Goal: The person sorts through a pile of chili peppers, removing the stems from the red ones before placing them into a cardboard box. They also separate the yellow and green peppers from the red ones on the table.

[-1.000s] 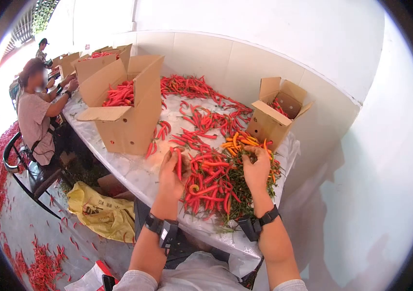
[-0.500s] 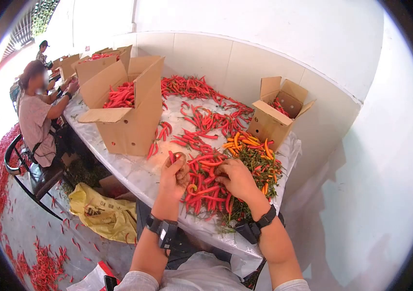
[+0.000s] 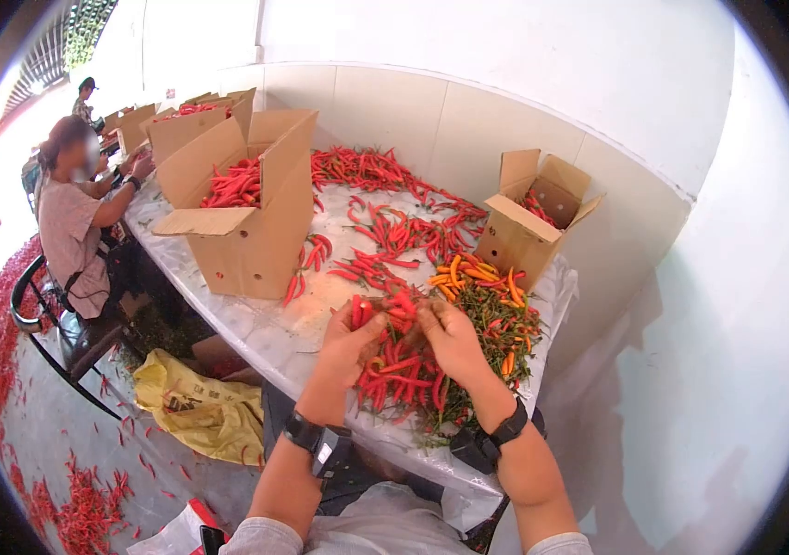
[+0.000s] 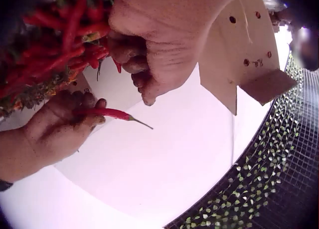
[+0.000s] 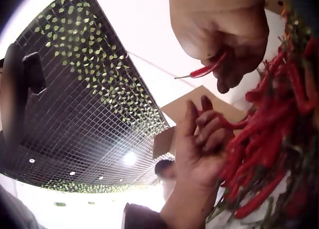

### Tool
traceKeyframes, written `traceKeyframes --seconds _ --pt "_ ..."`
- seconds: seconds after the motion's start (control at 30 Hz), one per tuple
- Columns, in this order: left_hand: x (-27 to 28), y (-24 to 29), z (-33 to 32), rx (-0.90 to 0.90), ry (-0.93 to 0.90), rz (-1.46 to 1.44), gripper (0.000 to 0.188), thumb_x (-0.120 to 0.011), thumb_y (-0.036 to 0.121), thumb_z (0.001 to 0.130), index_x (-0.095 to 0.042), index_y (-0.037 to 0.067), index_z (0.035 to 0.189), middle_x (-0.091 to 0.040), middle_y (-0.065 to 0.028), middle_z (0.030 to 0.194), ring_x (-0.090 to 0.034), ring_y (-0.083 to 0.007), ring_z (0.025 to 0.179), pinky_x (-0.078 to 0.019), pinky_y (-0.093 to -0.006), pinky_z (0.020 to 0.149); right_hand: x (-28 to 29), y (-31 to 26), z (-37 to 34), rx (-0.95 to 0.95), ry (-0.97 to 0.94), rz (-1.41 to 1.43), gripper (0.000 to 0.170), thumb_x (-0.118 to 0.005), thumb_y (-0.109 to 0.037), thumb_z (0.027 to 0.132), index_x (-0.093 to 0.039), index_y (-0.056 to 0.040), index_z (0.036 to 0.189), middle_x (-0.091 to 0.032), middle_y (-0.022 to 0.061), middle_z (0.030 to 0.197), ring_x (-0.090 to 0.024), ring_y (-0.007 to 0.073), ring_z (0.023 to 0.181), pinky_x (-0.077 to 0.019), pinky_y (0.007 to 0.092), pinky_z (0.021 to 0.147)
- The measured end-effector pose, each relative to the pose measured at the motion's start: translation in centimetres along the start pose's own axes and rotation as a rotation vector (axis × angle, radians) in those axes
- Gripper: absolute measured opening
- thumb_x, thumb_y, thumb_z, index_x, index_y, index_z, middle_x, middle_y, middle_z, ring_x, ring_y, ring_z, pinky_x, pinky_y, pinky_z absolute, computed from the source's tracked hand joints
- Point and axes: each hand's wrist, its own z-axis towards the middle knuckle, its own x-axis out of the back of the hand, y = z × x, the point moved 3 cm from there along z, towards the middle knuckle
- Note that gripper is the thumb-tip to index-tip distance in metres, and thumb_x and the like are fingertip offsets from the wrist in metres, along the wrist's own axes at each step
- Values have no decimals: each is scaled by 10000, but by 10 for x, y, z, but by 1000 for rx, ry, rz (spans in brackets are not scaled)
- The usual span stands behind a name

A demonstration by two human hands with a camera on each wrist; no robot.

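My left hand (image 3: 348,344) is over the left side of a pile of red chili peppers (image 3: 403,370), with red chilies (image 3: 358,313) held in its curled fingers. Close to its right, my right hand (image 3: 450,338) pinches one red chili (image 5: 204,71), whose green stem points out from the fingers in the right wrist view. The same chili (image 4: 112,113) shows in the left wrist view, its stem pointing away from the right hand (image 4: 55,131). Green stalks with small chilies (image 3: 496,324) lie right of the red pile. Orange chilies (image 3: 476,270) lie just behind them.
A tall open carton (image 3: 251,245) of red chilies stands at the left, a smaller carton (image 3: 524,231) at the back right by the wall. More red chilies (image 3: 366,169) spread along the table's back. A seated person (image 3: 75,217) works at the left; a yellow sack (image 3: 195,407) lies below.
My right hand has moved from the green stalks and orange chilies left to the red pile, and now pinches a red chili. My left hand has shifted slightly right, closer to it.
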Motion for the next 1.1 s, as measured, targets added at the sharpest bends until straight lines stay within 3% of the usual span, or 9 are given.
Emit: traceKeyframes --seconds 0.13,0.23,0.33,0.43,0.53,0.73,0.93,1.03,1.1 --pt "4 -5 1 -18 -67 46 184 -627 76 833 -556 54 1001 -489 55 633 -370 -20 446 -258 -189 383 -7 -34 -8 78 -162 -219 237 -520 -211 884 -589 12 929 -593 140 749 -569 254 694 -442 341 663" --pt "-4 -3 -2 -8 -32 -14 162 -631 76 829 -572 50 977 -504 54 653 -380 -20 456 -270 -184 394 -4 -34 -9 44 -204 -214 283 -533 -264 885 -596 12 873 -587 135 705 -556 242 644 -437 339 625" --pt "-7 0 -4 11 -6 35 170 -647 80 815 -589 49 972 -537 46 704 -422 -26 498 -314 -180 427 1 -23 -6 64 5 -21 372 -521 -326 913 -573 7 756 -532 30 659 -460 95 612 -388 271 551" --pt "-5 -2 -5 -52 -65 235 223 -666 74 794 -598 40 1003 -570 34 771 -490 -36 587 -389 -183 507 6 -31 -8 35 60 -63 410 -539 -377 886 -583 18 784 -541 94 623 -497 165 592 -417 310 574" --pt "-10 -7 -3 -124 -112 307 280 -678 63 776 -594 29 1041 -589 24 830 -536 -48 697 -444 -197 613 5 -32 -8 26 18 -156 418 -543 -373 885 -594 24 766 -521 77 606 -484 139 589 -409 301 566" --pt "-8 -10 -3 -84 -183 341 285 -679 74 777 -590 19 1043 -587 17 873 -540 -61 777 -457 -222 687 3 -25 -7 -45 -44 10 409 -536 -354 888 -618 34 791 -535 58 596 -477 119 568 -403 297 544" --pt "-11 -6 -7 -44 -229 294 256 -650 96 808 -586 18 1044 -583 24 873 -530 -54 769 -443 -212 687 2 -22 -7 -122 -97 78 409 -494 -341 916 -561 -12 682 -476 0 547 -402 93 501 -343 270 479" --pt "-9 -5 -8 -17 -255 226 263 -637 99 819 -574 13 1060 -589 6 897 -542 -69 796 -445 -222 713 -3 -28 -10 -320 -116 351 425 -478 -340 926 -462 -82 589 -397 -30 508 -330 72 426 -259 239 412" --pt "-6 -8 -6 -27 -260 220 286 -624 93 826 -554 -8 1084 -600 -30 946 -568 -103 840 -459 -253 760 -4 -29 -10 -347 -138 470 391 -475 -317 928 -472 -86 613 -404 -25 502 -335 75 414 -251 230 405"
